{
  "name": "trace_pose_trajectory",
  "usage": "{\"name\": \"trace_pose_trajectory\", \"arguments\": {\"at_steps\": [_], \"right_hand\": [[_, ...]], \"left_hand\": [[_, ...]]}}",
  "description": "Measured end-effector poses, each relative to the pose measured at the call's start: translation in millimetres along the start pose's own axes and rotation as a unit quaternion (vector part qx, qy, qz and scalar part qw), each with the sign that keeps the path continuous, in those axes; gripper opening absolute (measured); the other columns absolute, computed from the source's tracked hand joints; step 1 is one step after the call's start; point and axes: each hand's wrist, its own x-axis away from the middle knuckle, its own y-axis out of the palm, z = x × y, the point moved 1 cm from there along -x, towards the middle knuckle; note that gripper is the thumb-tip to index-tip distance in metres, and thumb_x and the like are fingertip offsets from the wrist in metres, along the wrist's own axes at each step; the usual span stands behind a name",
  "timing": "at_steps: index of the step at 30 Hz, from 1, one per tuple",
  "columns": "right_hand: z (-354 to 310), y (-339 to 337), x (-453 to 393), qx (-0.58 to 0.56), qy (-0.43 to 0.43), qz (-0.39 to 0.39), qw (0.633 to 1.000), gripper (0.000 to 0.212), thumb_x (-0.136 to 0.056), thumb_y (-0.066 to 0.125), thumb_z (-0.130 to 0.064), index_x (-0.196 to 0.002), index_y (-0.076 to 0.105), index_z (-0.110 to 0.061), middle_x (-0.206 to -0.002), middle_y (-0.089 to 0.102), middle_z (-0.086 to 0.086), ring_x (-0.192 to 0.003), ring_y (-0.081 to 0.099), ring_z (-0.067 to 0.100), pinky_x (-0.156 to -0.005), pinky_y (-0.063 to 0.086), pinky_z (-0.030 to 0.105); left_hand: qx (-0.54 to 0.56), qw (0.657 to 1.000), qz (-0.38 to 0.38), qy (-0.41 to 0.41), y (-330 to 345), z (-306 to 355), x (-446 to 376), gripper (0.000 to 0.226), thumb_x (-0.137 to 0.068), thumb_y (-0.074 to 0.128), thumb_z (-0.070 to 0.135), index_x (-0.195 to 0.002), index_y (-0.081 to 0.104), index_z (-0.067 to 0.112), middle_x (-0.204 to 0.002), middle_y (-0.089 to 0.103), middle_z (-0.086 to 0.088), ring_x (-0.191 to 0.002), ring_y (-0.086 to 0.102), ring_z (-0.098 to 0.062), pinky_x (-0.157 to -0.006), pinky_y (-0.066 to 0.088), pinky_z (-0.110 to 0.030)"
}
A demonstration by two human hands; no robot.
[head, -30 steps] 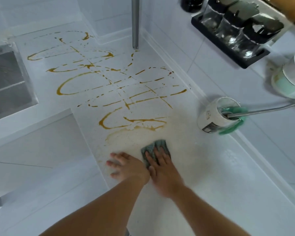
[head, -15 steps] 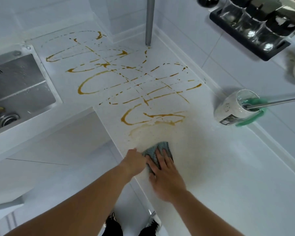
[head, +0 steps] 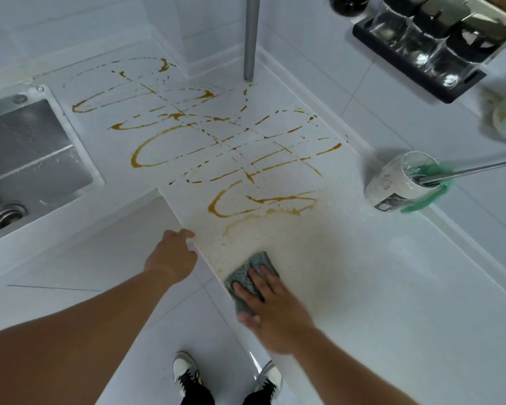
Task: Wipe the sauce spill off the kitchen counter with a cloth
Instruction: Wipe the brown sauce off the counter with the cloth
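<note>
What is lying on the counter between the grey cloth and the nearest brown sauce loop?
In the head view, only a faint brownish smear on the counter lies between the cloth under the right hand and the sauce loop; no object.

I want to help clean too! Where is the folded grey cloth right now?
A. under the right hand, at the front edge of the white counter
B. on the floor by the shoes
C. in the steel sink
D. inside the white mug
A: the right hand presses flat on the folded grey cloth near the front edge of the white counter, short of the brown sauce lines.
</note>
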Motion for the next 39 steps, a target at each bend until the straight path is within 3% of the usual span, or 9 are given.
{"name": "trace_pose_trajectory", "arguments": {"at_steps": [3, 6, 9, 12, 15, 21, 28, 34, 39], "right_hand": [[64.6, -37.2, -3.8, -0.037, 0.151, 0.073, 0.985, 0.062, -0.108, 0.009, -0.05, -0.166, 0.02, -0.033, -0.176, 0.004, 0.01, -0.161, -0.001, 0.038, -0.131, 0.004, 0.051], [80.2, -41.4, 2.8, -0.112, 0.377, 0.067, 0.917, 0.062, -0.11, 0.008, -0.047, -0.168, 0.002, -0.028, -0.175, -0.01, 0.015, -0.159, -0.015, 0.04, -0.128, -0.009, 0.051], [13.0, -3.1, 3.8, -0.048, 0.284, 0.061, 0.956, 0.07, -0.101, -0.001, -0.046, -0.167, 0.009, -0.025, -0.173, -0.011, 0.019, -0.155, -0.02, 0.049, -0.124, -0.013, 0.063], [-24.1, 25.9, 16.1, -0.039, 0.11, 0.022, 0.993, 0.065, -0.101, 0.004, -0.068, -0.162, -0.011, -0.05, -0.172, -0.024, 0.004, -0.151, -0.04, 0.025, -0.125, -0.019, 0.048], [13.3, 4.9, 11.6, 0.057, -0.048, -0.016, 0.997, 0.06, -0.107, 0.001, -0.059, -0.165, 0.002, -0.045, -0.174, -0.016, 0.0, -0.154, -0.036, 0.028, -0.127, -0.016, 0.048], [47.7, -38.0, -45.2, -0.021, 0.311, 0.046, 0.949, 0.065, -0.107, 0.005, -0.052, -0.168, 0.002, -0.027, -0.174, -0.014, 0.014, -0.157, -0.023, 0.042, -0.127, -0.009, 0.057], [-35.6, 2.7, -59.7, -0.001, 0.0, 0.042, 0.999, 0.066, -0.103, 0.016, -0.057, -0.164, -0.003, -0.045, -0.172, -0.021, -0.006, -0.154, -0.035, 0.016, -0.127, -0.014, 0.045], [24.6, -38.7, -85.7, -0.075, 0.323, 0.117, 0.936, 0.067, -0.105, 0.008, -0.054, -0.165, -0.013, -0.031, -0.173, -0.019, 0.008, -0.159, -0.022, 0.029, -0.129, -0.011, 0.047], [-55.5, 4.1, -92.8, -0.022, 0.076, 0.052, 0.995, 0.071, -0.101, 0.013, -0.06, -0.166, -0.008, -0.037, -0.173, -0.019, 0.0, -0.155, -0.032, 0.023, -0.129, -0.006, 0.05]], "left_hand": [[-0.089, 0.996, 0.014, 0.018, -10.4, 5.9, -9.4, 0.072, -0.099, 0.061, 0.04, -0.16, 0.022, 0.04, -0.166, 0.015, 0.004, -0.147, 0.03, -0.032, -0.111, 0.042, -0.054], [-0.162, 0.987, 0.001, -0.02, -15.1, 15.8, -17.1, 0.096, -0.094, 0.063, 0.058, -0.162, -0.003, 0.044, -0.171, -0.01, 0.011, -0.157, 0.007, -0.034, -0.113, 0.036, -0.059], [-0.215, 0.976, -0.013, -0.024, -15.2, 27.7, -23.2, 0.107, -0.091, 0.066, 0.059, -0.16, -0.014, 0.042, -0.17, -0.021, 0.006, -0.158, -0.003, -0.035, -0.113, 0.036, -0.058], [-0.241, 0.97, -0.026, -0.015, -15.2, 37.5, -29.0, 0.108, -0.091, 0.069, 0.054, -0.162, -0.01, 0.039, -0.171, -0.017, 0.002, -0.157, 0.01, -0.032, -0.111, 0.04, -0.054], [-0.249, 0.968, -0.038, -0.009, -15.2, 36.8, -32.1, 0.109, -0.09, 0.069, 0.056, -0.162, -0.011, 0.039, -0.171, -0.018, 0.002, -0.154, 0.022, -0.03, -0.109, 0.042, -0.053], [-0.234, 0.971, -0.046, -0.009, -15.2, 25.6, -34.8, 0.112, -0.089, 0.068, 0.06, -0.159, -0.017, 0.044, -0.17, -0.022, 0.006, -0.159, 0.002, -0.03, -0.117, 0.032, -0.058], [-0.258, 0.966, -0.034, 0.001, -15.3, 23.1, -37.1, 0.111, -0.087, 0.064, 0.068, -0.159, -0.018, 0.044, -0.171, -0.019, 0.006, -0.159, 0.003, -0.024, -0.12, 0.029, -0.051], [-0.291, 0.955, -0.057, 0.017, -29.2, 22.1, -46.0, 0.082, -0.1, 0.044, 0.06, -0.159, -0.012, 0.049, -0.172, -0.014, 0.005, -0.153, 0.028, -0.025, -0.125, 0.019, -0.053], [-0.334, 0.94, -0.067, 0.027, -41.9, 36.1, -50.4, 0.072, -0.104, 0.045, 0.043, -0.163, 0.002, 0.044, -0.17, 0.005, -0.001, -0.152, 0.028, -0.027, -0.121, 0.026, -0.052]]}}
